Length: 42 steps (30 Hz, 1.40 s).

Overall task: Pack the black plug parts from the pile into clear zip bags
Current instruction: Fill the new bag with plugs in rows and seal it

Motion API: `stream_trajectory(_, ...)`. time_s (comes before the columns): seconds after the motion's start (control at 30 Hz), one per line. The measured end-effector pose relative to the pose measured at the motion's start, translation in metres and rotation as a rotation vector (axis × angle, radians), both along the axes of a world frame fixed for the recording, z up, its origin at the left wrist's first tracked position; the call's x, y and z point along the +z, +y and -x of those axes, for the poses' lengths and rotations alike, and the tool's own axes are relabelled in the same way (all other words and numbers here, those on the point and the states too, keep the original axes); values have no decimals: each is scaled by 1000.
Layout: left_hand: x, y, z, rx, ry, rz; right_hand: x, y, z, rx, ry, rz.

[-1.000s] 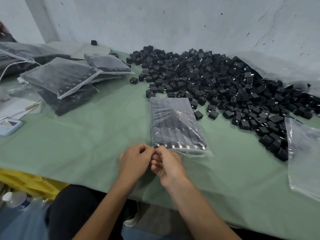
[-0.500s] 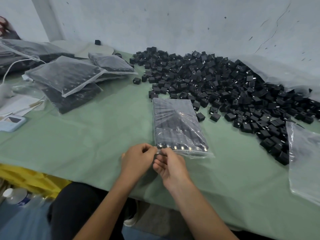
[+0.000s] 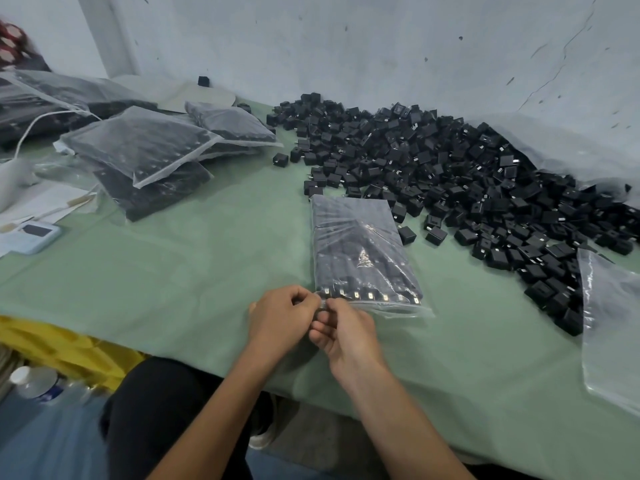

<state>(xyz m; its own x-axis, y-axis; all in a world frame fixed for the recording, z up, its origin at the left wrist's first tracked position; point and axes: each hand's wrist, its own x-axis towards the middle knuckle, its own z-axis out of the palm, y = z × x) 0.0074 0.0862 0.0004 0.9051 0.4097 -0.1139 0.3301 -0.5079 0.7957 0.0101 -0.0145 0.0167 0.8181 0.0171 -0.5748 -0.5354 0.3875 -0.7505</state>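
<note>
As L hand (image 3: 280, 320), R hand (image 3: 346, 337) pinch corner, bag (image 3: 360, 251) lies beyond grip.

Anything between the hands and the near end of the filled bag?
Nothing visible. The left hand and right hand both pinch the filled bag at its near left corner. The loose plug pile lies beyond and to the right.

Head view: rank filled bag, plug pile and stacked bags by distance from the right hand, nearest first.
1. filled bag: straight ahead, its near edge pinched by the right hand.
2. plug pile: ahead and right, beyond the bag.
3. stacked bags: far left, across the table.
</note>
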Motion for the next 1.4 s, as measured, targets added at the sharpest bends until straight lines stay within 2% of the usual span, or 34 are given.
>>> stream_trajectory(1.03, -3, -3, 1, -8, -17, -82, 1, -2, -7, -10, 37, -14)
stream_trajectory(1.4, -1, 3, 0, 21, -36, 16, -1, -2, -2, -46, 31, -54)
